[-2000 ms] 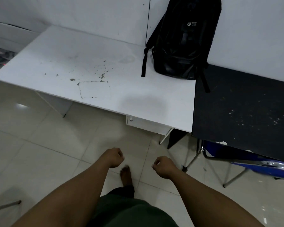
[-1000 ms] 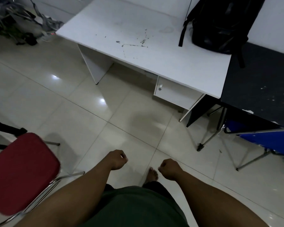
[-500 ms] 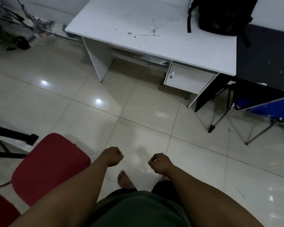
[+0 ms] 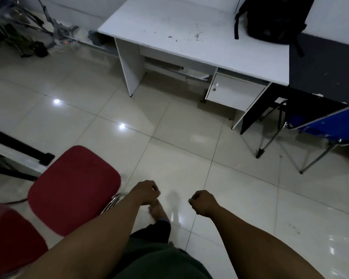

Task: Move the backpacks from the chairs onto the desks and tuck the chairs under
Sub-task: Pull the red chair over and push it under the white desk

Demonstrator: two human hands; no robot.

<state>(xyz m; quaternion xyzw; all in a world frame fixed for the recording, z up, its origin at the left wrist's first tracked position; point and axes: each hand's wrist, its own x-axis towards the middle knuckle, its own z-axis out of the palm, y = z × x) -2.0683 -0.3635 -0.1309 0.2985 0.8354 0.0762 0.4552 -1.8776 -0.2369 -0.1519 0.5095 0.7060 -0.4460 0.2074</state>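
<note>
Standing on pale floor tiles (image 4: pixel 175 125) at the lower left, a red chair (image 4: pixel 74 188) with an empty seat, well apart from the white desk (image 4: pixel 189 37). Hovering in front of the body, left hand (image 4: pixel 146 192) curled into a loose fist just beside the red seat's metal frame, right hand (image 4: pixel 205 202) likewise curled shut, both holding nothing. Resting farther right, a black backpack (image 4: pixel 274 19) on the white desk's far right corner against the wall, then a black desk (image 4: pixel 326 71) with a blue chair (image 4: pixel 328 127) pushed partly beneath it.
</note>
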